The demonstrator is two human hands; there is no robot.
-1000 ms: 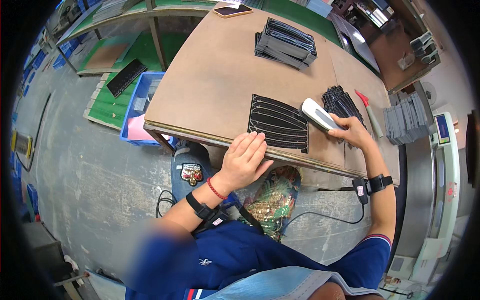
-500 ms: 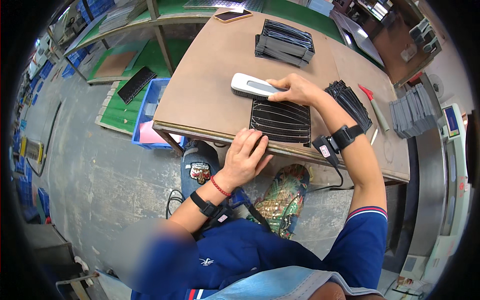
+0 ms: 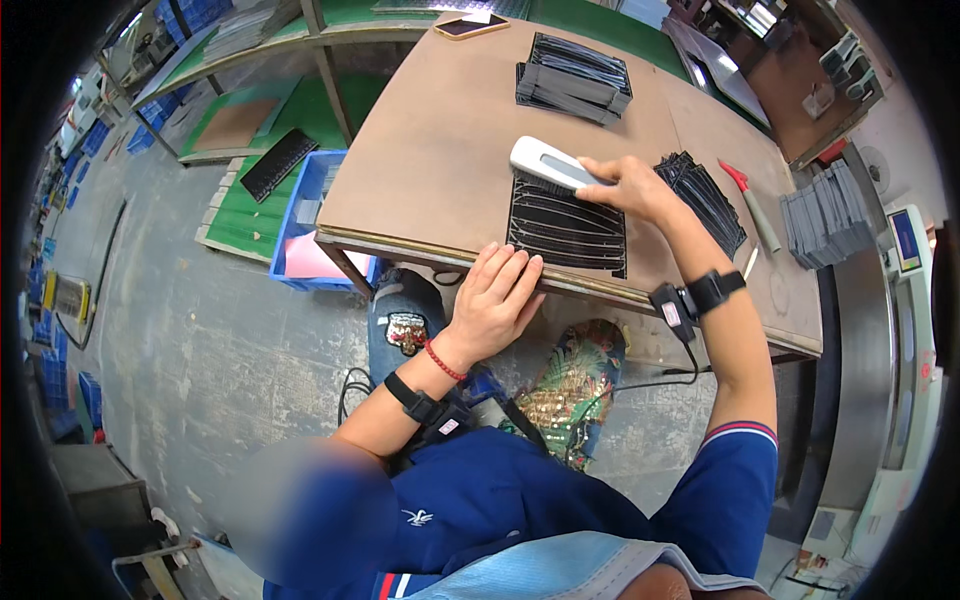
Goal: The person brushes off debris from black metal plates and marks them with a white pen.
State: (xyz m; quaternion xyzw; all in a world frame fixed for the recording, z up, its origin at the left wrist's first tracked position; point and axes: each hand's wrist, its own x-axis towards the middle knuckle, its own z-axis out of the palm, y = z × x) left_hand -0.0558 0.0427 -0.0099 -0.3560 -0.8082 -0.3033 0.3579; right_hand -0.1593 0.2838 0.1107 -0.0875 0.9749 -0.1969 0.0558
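A white brush with dark bristles is gripped at its right end by my right hand. Beneath it, a flat black sheet with curved slits lies near the front edge of the table, and the bristles are over its far edge. My left hand rests at the table edge by the sheet's near left corner. Its fingers are stretched out and hold nothing; whether the fingertips press on the sheet is hard to see.
A stack of similar black pieces stands farther back on the brown tabletop. To the right are fanned black pieces, a red-tipped tool and grey stacked plates. A phone lies at the far edge; a blue crate stands left.
My right hand has carried the brush to the right across the sheet's far edge, and the brush is tilted more. My left hand stays by the near corner, its fingers closer together.
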